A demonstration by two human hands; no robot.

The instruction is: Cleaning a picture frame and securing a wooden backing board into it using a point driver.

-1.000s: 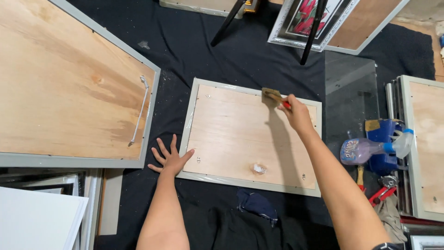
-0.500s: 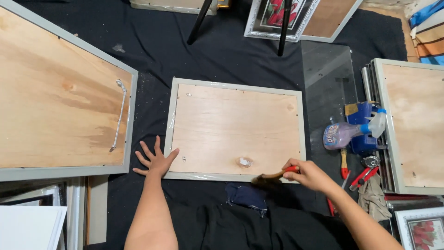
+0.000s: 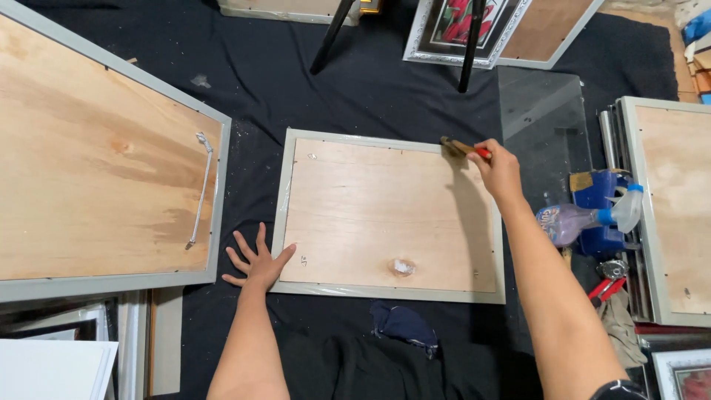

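My left hand [image 3: 255,261] lies flat on the black cloth [image 3: 355,81] with the fingers spread wide, holding nothing; its thumb rests against the near left corner of the grey-framed plywood panel [image 3: 385,215] that lies face down in front of me. My right hand [image 3: 498,169] is closed around the red handle of a small brush [image 3: 458,147], and the bristle end sits on the panel's far right corner, at the frame edge.

A small patch of clear tape or plastic [image 3: 403,267] sits on the plywood toward the panel's near edge. Just off that near edge a crumpled dark blue rag [image 3: 404,324] lies on the cloth.

Left of the panel, a larger framed board [image 3: 96,163] lies with a white cord handle [image 3: 200,185] along its right side. Right of the panel, past my forearm, a spray bottle [image 3: 585,218] lies on its side against a blue box [image 3: 596,207], with red-handled pliers [image 3: 609,285] nearer me. Beyond those lies another framed board [image 3: 678,207]. A sheet of glass [image 3: 541,111] lies off the panel's far right corner, and a framed picture [image 3: 459,30] lies beyond it, crossed by two dark stand legs [image 3: 472,44].
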